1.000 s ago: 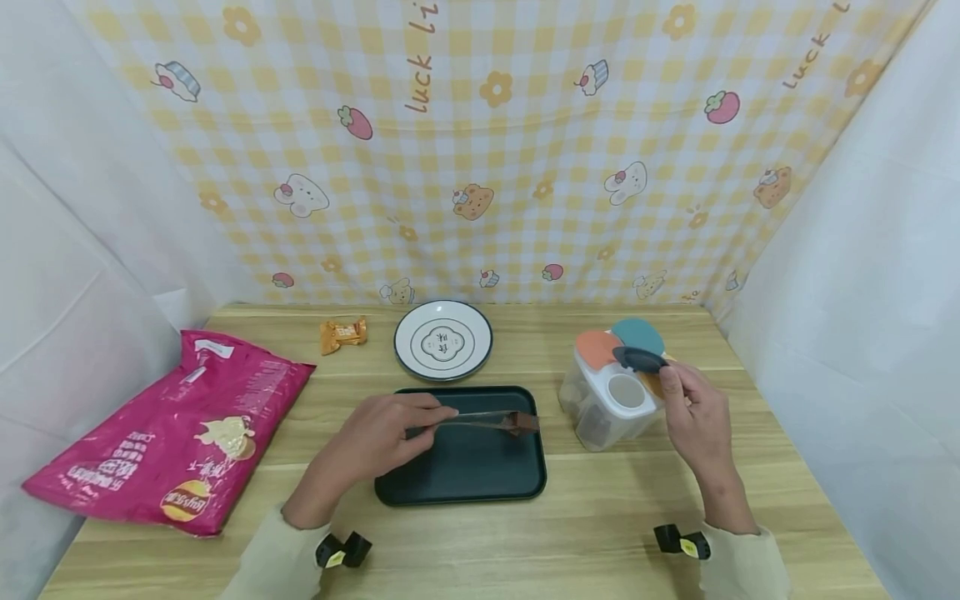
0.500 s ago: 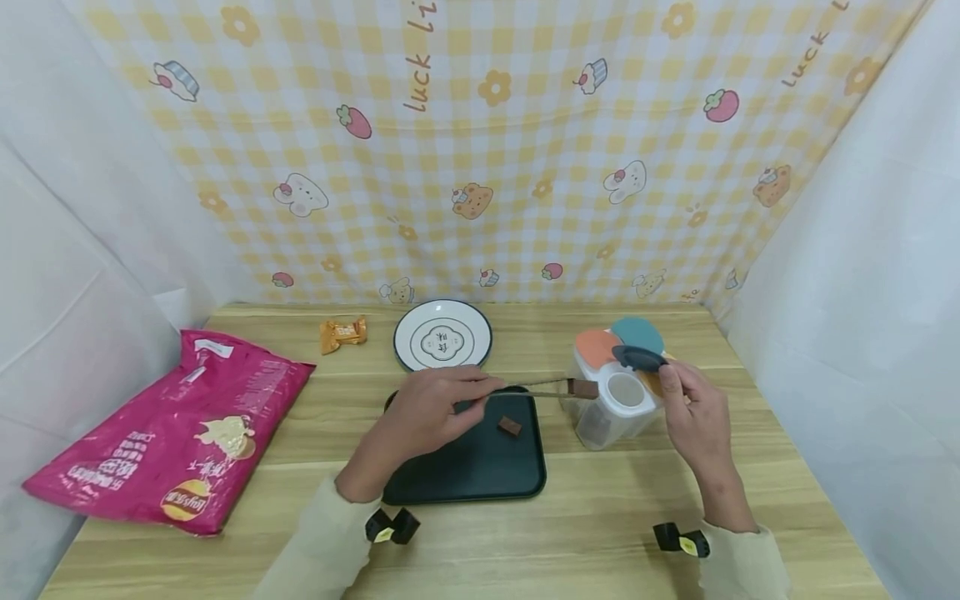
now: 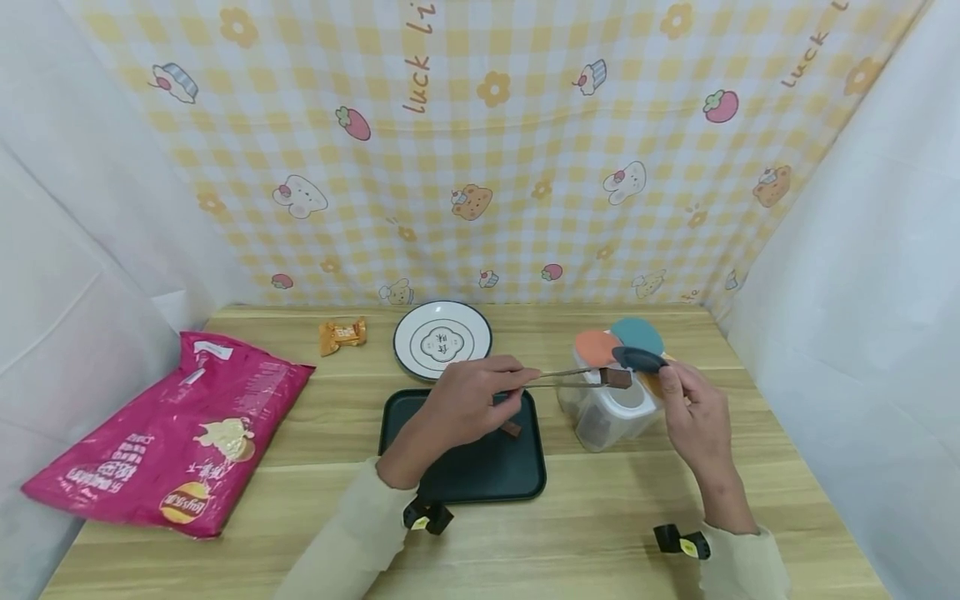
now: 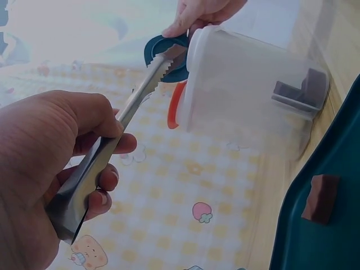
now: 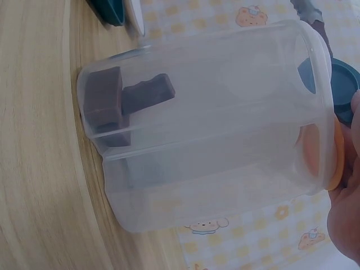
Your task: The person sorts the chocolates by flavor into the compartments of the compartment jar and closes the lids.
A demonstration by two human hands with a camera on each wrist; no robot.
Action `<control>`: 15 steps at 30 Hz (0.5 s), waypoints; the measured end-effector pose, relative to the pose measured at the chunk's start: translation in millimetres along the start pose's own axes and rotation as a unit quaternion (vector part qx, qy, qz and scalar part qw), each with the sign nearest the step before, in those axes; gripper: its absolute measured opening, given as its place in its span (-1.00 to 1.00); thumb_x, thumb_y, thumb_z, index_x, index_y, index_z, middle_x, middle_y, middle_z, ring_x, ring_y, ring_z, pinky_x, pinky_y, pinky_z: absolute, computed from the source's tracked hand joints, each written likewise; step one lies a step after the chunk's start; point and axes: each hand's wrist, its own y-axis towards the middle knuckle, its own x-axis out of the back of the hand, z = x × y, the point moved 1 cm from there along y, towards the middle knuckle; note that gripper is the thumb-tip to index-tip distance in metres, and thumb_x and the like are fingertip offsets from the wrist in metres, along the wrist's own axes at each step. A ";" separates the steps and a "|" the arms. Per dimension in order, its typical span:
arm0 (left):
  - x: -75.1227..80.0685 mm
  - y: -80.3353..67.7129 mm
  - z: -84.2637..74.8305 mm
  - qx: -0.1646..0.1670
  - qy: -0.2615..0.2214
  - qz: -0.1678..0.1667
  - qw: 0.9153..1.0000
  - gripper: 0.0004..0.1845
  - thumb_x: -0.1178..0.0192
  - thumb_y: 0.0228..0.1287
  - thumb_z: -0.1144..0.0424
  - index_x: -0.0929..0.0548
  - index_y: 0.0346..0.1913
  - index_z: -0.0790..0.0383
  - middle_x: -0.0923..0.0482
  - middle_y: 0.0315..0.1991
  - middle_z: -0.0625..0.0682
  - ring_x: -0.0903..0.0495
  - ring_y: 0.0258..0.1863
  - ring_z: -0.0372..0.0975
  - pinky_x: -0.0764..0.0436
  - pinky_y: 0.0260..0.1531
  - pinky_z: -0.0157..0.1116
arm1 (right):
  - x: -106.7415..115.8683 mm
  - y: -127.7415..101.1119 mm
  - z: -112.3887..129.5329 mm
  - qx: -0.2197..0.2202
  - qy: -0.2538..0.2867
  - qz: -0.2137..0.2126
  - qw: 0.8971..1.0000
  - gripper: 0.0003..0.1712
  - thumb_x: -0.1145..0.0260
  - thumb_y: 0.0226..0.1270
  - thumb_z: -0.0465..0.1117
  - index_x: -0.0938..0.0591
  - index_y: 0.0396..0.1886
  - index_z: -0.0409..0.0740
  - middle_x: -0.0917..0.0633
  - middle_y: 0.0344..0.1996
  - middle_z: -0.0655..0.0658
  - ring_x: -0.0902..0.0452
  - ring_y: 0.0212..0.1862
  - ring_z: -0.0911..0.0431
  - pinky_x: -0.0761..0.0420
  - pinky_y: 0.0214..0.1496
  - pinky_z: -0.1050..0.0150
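My left hand (image 3: 474, 402) grips metal tongs (image 4: 126, 112) that reach right, with a brown chocolate piece (image 3: 617, 379) between their tips. That piece overlaps the round opening of a clear plastic container (image 3: 603, 427) in the head view. A dark teal flip lid (image 3: 640, 359) stands raised, its edge pinched by my right hand (image 3: 699, 414). Through the container's wall, the right wrist view shows several chocolate pieces (image 5: 103, 95) at the bottom of one compartment. Another chocolate piece (image 4: 322, 198) lies on the dark green tray (image 3: 480, 479), partly hidden by my left hand in the head view.
Behind the tray sits a white plate (image 3: 442, 313) with a dark rim. An orange-wrapped candy (image 3: 342, 334) lies to its left. A large magenta chip bag (image 3: 168, 446) takes up the table's left side. The container's orange lid (image 3: 597, 347) is down.
From over the tray, my left hand has carried the tongs and a chocolate piece right to the container's opening. A second piece on the tray came into view. My right hand stays at the raised lid.
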 end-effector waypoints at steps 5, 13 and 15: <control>-3.6 1.1 -2.1 -0.001 0.013 0.009 1.000 -0.67 -0.31 0.33 0.34 -0.80 0.12 0.10 -0.69 -0.14 -0.11 -0.55 -0.44 -0.36 -0.34 -0.60 -0.47 | 0.0 -0.2 -0.2 0.000 0.000 0.000 1.000 -0.79 -0.20 0.53 -0.43 -0.76 -0.16 -0.45 -0.75 -0.11 -0.33 -0.55 -0.04 0.54 -0.45 -0.07 0.62; -7.4 1.6 -2.7 0.004 0.022 0.016 1.000 -0.67 -0.31 0.34 0.31 -0.79 0.13 0.07 -0.69 -0.14 -0.12 -0.54 -0.48 -0.37 -0.30 -0.63 -0.49 | -0.3 -0.2 -0.2 0.001 0.007 0.001 1.000 -0.79 -0.21 0.51 -0.46 -0.76 -0.12 -0.45 -0.75 -0.09 -0.34 -0.55 -0.01 0.53 -0.45 -0.05 0.62; -7.4 1.9 -2.7 0.004 0.027 0.017 0.999 -0.67 -0.30 0.34 0.30 -0.79 0.14 0.06 -0.69 -0.13 -0.13 -0.53 -0.48 -0.38 -0.29 -0.64 -0.50 | -0.4 -0.1 -0.3 0.000 0.007 0.001 1.000 -0.79 -0.21 0.51 -0.46 -0.76 -0.12 -0.45 -0.75 -0.09 -0.34 -0.54 0.00 0.53 -0.45 -0.05 0.62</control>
